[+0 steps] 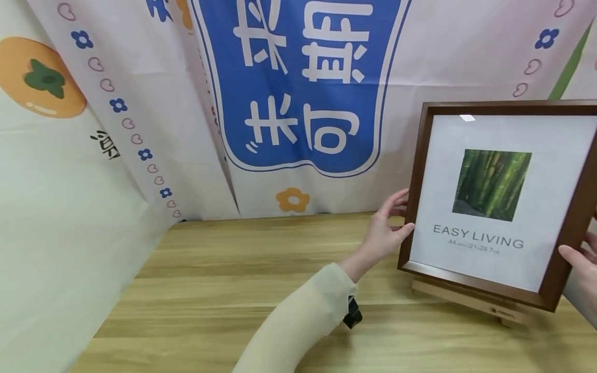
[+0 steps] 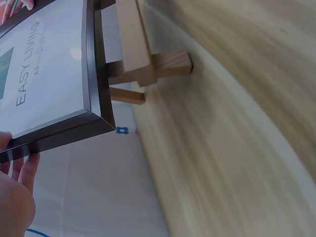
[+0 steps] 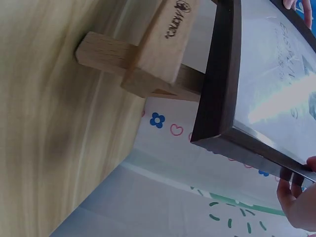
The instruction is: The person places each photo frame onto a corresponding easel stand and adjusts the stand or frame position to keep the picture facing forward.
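Observation:
A brown picture frame (image 1: pixel 416 181), with a bamboo picture and the words EASY LIVING behind its glass, stands tilted at the right of the head view. My left hand (image 1: pixel 380 233) grips its left side, thumb at the front edge and fingers round the outer side. On the opposite side my right hand (image 1: pixel 583 264), partly cut off by the view's edge, holds it with the thumb on the front. Below the frame is a small wooden easel (image 1: pixel 466 299). Both wrist views show a gap between the frame's lower edge and the easel's ledge (image 3: pixel 165 44).
The easel stands on a wood-grain table (image 1: pixel 224 290). Behind the table hangs a printed cloth (image 1: pixel 261 191) with a blue panel and white characters. A pale cloth (image 1: pixel 70 207) hangs along the left side. A black device (image 1: pixel 353 313) is strapped at my left wrist.

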`<control>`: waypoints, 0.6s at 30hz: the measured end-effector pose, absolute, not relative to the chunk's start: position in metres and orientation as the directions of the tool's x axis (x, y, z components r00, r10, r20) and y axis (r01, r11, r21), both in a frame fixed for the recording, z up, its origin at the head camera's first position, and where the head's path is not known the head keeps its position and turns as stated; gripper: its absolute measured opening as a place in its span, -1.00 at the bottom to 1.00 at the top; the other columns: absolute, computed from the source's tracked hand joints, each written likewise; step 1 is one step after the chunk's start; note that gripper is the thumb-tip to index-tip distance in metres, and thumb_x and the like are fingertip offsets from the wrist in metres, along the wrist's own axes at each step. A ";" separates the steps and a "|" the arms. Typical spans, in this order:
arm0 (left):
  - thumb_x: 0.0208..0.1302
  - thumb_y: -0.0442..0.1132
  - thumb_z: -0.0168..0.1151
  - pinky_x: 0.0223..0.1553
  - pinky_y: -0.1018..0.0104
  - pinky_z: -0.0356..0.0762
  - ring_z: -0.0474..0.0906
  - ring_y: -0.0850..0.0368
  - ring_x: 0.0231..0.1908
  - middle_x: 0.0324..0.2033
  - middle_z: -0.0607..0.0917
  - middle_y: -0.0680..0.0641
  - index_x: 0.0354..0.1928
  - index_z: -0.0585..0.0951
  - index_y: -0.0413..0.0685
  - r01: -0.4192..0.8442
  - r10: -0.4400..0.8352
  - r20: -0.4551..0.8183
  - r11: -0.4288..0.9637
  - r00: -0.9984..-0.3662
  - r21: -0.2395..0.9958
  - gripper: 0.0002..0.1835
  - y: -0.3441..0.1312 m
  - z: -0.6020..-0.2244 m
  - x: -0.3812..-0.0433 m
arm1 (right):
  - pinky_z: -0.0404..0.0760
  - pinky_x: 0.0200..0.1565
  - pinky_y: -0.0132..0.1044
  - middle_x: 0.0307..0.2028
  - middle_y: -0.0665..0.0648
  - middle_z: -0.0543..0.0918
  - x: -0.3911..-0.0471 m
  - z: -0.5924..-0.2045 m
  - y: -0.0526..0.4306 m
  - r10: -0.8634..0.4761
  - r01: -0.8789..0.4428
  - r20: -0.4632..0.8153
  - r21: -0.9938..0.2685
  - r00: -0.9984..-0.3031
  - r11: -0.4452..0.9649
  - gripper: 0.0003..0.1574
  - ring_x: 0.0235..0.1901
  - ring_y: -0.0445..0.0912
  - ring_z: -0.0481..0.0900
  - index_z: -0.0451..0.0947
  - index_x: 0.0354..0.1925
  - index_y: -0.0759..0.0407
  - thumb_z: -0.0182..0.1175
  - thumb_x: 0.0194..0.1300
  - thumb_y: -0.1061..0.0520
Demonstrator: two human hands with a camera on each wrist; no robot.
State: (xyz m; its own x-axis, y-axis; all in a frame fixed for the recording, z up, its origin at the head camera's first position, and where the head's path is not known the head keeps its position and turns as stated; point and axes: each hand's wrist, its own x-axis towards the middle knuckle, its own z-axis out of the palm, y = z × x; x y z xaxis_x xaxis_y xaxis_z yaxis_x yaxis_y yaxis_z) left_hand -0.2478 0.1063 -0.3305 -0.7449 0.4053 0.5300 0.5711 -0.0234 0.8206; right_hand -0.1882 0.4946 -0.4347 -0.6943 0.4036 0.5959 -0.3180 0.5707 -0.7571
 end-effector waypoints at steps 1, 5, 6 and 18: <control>0.03 -0.60 0.19 -0.31 0.48 0.54 0.48 0.17 -0.17 -0.02 0.49 -0.10 0.24 0.26 0.03 0.568 0.403 0.527 -0.021 -0.748 0.823 -0.27 0.108 -0.332 -0.248 | 0.29 -0.09 -0.66 0.30 0.01 0.12 -0.190 -0.437 0.498 0.403 -0.326 0.602 -0.754 -0.689 0.570 -0.02 0.12 -0.21 0.24 -0.06 0.37 -0.12 -0.10 0.15 0.58; 0.02 -0.61 0.18 -0.32 0.49 0.53 0.50 0.12 -0.17 -0.03 0.49 -0.13 0.24 0.26 0.01 0.557 0.399 0.518 -0.023 -0.756 0.830 -0.27 0.113 -0.339 -0.246 | 0.33 -0.14 -0.64 0.30 0.03 0.11 -0.191 -0.441 0.500 0.413 -0.335 0.621 -0.744 -0.666 0.578 0.05 0.10 -0.16 0.29 -0.01 0.36 -0.09 -0.13 0.05 0.68; 0.02 -0.62 0.18 -0.32 0.50 0.53 0.50 0.11 -0.17 -0.03 0.49 -0.14 0.24 0.26 0.00 0.557 0.399 0.519 -0.024 -0.756 0.830 -0.27 0.115 -0.340 -0.246 | 0.33 -0.13 -0.62 0.29 0.02 0.11 -0.189 -0.438 0.496 0.425 -0.329 0.610 -0.756 -0.669 0.566 0.05 0.10 -0.16 0.30 0.00 0.35 -0.08 -0.14 0.05 0.69; 0.04 -0.61 0.16 -0.31 0.49 0.53 0.49 0.07 -0.16 -0.01 0.47 -0.16 0.26 0.23 -0.05 0.593 0.424 0.544 -0.021 -0.724 0.805 -0.28 0.123 -0.348 -0.249 | 0.37 -0.21 -0.65 0.20 0.11 0.25 -0.145 -0.373 0.410 0.497 -0.474 0.594 -0.804 -0.632 0.358 -0.03 -0.13 -0.23 0.40 0.14 0.28 0.17 -0.22 -0.06 0.76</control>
State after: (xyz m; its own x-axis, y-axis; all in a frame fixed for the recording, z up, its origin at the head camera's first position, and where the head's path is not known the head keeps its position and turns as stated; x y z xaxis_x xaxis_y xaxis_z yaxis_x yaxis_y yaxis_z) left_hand -0.2493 0.1227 -0.3480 -0.7242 0.4241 0.5438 0.5926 -0.0207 0.8052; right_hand -0.1452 0.4096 -0.3734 -0.6320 0.4975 0.5942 -0.4744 0.3580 -0.8042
